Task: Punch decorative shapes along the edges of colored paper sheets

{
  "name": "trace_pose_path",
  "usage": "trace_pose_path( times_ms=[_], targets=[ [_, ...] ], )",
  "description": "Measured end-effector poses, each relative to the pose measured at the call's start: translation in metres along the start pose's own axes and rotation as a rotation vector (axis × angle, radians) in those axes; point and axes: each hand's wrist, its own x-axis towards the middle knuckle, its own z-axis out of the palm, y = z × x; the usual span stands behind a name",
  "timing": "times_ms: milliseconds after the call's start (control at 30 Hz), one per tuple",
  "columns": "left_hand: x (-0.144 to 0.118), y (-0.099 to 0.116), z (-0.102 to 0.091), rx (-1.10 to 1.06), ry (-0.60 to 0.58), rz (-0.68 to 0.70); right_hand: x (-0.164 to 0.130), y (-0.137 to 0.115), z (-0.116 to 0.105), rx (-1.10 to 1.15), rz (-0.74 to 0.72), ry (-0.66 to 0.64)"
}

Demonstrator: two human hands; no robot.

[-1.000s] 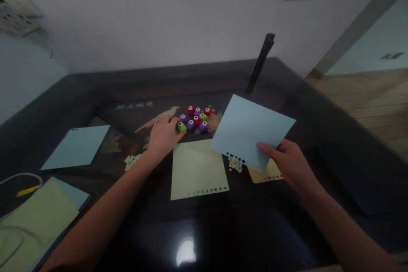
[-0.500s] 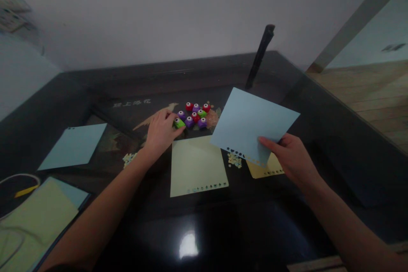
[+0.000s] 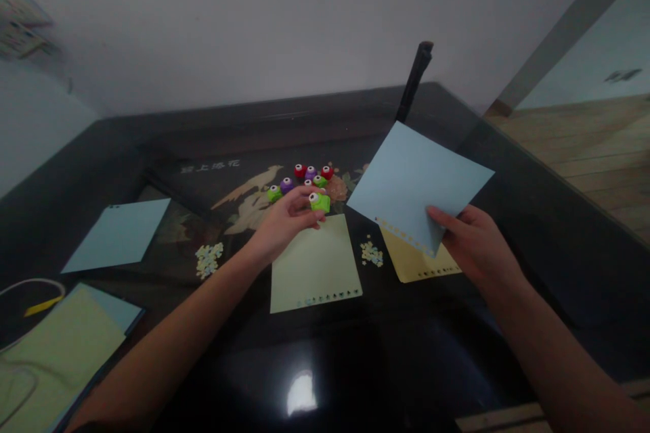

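My left hand (image 3: 287, 220) pinches a small green paper punch (image 3: 319, 202) with a white, eye-like button, held above the top edge of a pale green sheet (image 3: 317, 260). A row of small punched holes runs along that sheet's lower edge. Behind the hand stands a cluster of red, purple and green punches (image 3: 311, 172), partly hidden by my fingers. My right hand (image 3: 472, 237) grips a light blue sheet (image 3: 421, 183) between thumb and fingers, tilted above the table. Punched holes line its lower edge. Beneath it lies a yellow sheet (image 3: 411, 267), also with holes, partly covered.
Star-shaped paper bits lie in a left pile (image 3: 208, 260) and a right pile (image 3: 372, 254). Another blue sheet (image 3: 119, 233) rests at the left, above stacked green sheets (image 3: 66, 345) and a white cable (image 3: 30, 280). A black upright post (image 3: 414, 81) stands at the back.
My left hand has moved right, away from the left of the cluster, carrying the green punch. My right hand has shifted the blue sheet slightly right and up.
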Motion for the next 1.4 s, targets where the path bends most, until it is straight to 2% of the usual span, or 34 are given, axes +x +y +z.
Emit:
trace_pose_path(
  times_ms=[167,333,467,633,833,1200,1400],
  targets=[
    [-0.002,0.001,0.021,-0.241,-0.045,-0.134,0.000,-0.003,-0.002,0.056,0.058,-0.054],
    [-0.001,0.001,0.042,-0.210,-0.091,-0.178,0.001,-0.001,-0.004,0.008,0.040,-0.075],
    [-0.002,-0.004,0.052,-0.228,-0.124,-0.179,0.003,0.003,-0.004,0.030,-0.006,-0.031],
    [-0.005,-0.012,0.055,-0.241,-0.129,-0.157,0.003,0.006,-0.001,0.063,-0.013,0.053],
    [-0.007,-0.013,0.058,-0.202,-0.102,-0.168,0.000,0.006,0.002,-0.030,-0.043,0.140],
    [-0.011,-0.010,0.060,-0.244,-0.120,-0.171,-0.007,0.004,0.005,-0.165,-0.150,0.154],
    [-0.010,-0.011,0.060,-0.251,-0.133,-0.168,-0.010,-0.002,0.006,-0.326,-0.214,0.192]
  ],
)
